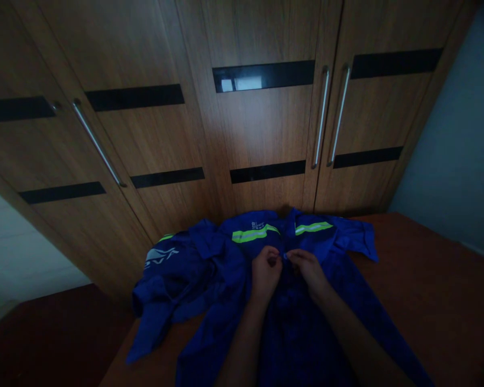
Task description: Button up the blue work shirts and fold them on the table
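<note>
The left hand (267,274) and right hand (310,271), fingertips nearly closed, pinch the front of 1 blue shirt (294,328) spread on the desk (423,279). Its collar looks unfastened; below, darkness hides any progress.

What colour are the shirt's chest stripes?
The stripes are yellow-green with greyish centres, clearest in the head view.

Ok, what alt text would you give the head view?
The left hand and right hand pinch at the front of a blue garment with lime stripes, laid on a reddish-brown surface beside crumpled blue clothing, before wooden doors.
</note>
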{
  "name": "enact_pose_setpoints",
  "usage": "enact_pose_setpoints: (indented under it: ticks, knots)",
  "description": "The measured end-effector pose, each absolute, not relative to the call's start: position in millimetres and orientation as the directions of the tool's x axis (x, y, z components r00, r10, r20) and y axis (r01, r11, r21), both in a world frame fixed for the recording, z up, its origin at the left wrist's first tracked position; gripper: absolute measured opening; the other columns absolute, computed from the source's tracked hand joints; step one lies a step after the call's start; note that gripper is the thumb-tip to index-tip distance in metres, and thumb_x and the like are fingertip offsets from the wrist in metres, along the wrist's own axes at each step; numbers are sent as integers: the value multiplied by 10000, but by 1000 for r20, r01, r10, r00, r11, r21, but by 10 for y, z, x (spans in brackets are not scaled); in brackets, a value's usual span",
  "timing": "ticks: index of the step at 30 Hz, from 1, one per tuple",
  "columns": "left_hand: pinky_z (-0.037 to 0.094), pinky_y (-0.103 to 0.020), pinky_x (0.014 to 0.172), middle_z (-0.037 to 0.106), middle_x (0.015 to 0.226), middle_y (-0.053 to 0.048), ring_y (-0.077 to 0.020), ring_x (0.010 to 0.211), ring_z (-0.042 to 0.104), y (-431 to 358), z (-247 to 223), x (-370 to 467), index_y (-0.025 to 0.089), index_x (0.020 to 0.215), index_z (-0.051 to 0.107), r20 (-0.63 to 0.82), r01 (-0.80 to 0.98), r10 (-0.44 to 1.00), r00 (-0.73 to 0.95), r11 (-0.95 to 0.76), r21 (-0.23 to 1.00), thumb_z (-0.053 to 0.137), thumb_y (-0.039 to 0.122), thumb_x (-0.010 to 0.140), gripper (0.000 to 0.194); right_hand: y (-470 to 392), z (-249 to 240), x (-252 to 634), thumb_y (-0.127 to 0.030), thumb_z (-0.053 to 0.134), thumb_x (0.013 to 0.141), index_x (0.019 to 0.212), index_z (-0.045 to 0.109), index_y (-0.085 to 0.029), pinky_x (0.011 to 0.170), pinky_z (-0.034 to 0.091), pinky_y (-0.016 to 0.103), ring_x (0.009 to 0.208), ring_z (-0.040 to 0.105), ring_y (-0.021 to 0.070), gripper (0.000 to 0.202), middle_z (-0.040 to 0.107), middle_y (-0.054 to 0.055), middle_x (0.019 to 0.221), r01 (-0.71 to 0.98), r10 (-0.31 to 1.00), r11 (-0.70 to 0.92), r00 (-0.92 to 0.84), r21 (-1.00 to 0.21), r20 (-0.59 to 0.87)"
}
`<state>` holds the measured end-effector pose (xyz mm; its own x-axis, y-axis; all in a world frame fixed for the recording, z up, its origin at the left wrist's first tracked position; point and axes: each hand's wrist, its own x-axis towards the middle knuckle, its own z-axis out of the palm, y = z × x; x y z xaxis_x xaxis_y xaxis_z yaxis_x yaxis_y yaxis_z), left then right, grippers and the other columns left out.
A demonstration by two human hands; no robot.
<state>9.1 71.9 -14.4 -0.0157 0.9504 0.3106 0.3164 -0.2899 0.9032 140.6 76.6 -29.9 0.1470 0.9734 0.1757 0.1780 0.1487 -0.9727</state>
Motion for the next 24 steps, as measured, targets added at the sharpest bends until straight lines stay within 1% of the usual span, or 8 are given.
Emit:
enact_pose_setpoints:
  ticks: [4, 9, 11, 14, 16, 18, 21, 24]
  knots:
    - [421, -215, 561, 623, 601, 37, -125, 584, 598, 730, -203, 64, 198, 730, 622, 285, 418, 958, 23, -268, 868, 575, 156, 718, 64, 817, -383, 1485, -319, 529, 696, 622, 674, -168, 414, 360, 226, 411, 499, 132, 221, 570, -9, 446, 219, 989, 93, 89, -971, 115]
    - [377, -222, 541, 617, 558, 36, -129, 543, 571, 733, -224, 43, 205, 644, 634, 258, 519, 963, 74, -259, 815, 618, 131, 669, 80, 826, -408, 1570, -308, 635, 644, 448, 597, -228, 436, 296, 225, 443, 503, 135, 215, 570, -17, 443, 376, 977, 105, 134, -921, 166]
    - [368, -223, 541, 621, 558, 33, -131, 540, 569, 717, -208, 47, 210, 638, 640, 266, 541, 959, 102, -278, 794, 623, 133, 670, 85, 825, -382, 1582, -337, 638, 675, 496, 608, -236, 478, 311, 238, 510, 539, 154, 208, 597, 1, 504, 416, 957, 106, 203, -903, 206]
    - [371, -226, 550, 641, 576, 28, -139, 556, 583, 670, -148, 69, 219, 633, 650, 289, 557, 946, 146, -320, 767, 643, 128, 652, 93, 898, -306, 1571, -416, 595, 742, 674, 642, -234, 563, 359, 267, 649, 596, 194, 200, 652, 37, 661, 423, 921, 113, 294, -899, 254]
    - [382, -228, 554, 661, 607, 23, -146, 580, 601, 642, -84, 96, 225, 642, 659, 309, 557, 938, 157, -342, 756, 654, 164, 668, 66, 1011, -260, 1544, -439, 580, 754, 803, 644, -225, 626, 391, 283, 730, 615, 211, 229, 669, 51, 742, 396, 908, 128, 322, -909, 268]
    - [398, -230, 566, 678, 649, 16, -150, 609, 617, 638, -4, 123, 229, 692, 669, 330, 560, 936, 125, -341, 755, 613, 247, 749, 82, 1151, -250, 1506, -418, 604, 725, 889, 631, -212, 674, 418, 289, 763, 625, 211, 265, 674, 45, 762, 344, 909, 146, 324, -928, 263]
    - [424, -235, 615, 696, 731, 0, -151, 674, 638, 710, 130, 142, 227, 799, 665, 347, 587, 938, 17, -290, 756, 496, 314, 854, 198, 1311, -325, 1455, -331, 634, 643, 897, 625, -201, 661, 449, 287, 703, 630, 197, 286, 672, 16, 706, 225, 930, 145, 303, -964, 210]
    - [434, -263, 688, 707, 817, -34, -183, 776, 649, 879, 246, 142, 220, 825, 652, 332, 644, 940, -76, -208, 736, 491, 383, 864, 232, 1347, -455, 1431, -282, 610, 586, 873, 636, -192, 582, 457, 283, 603, 616, 187, 302, 666, -2, 645, 73, 951, 122, 276, -990, 138]
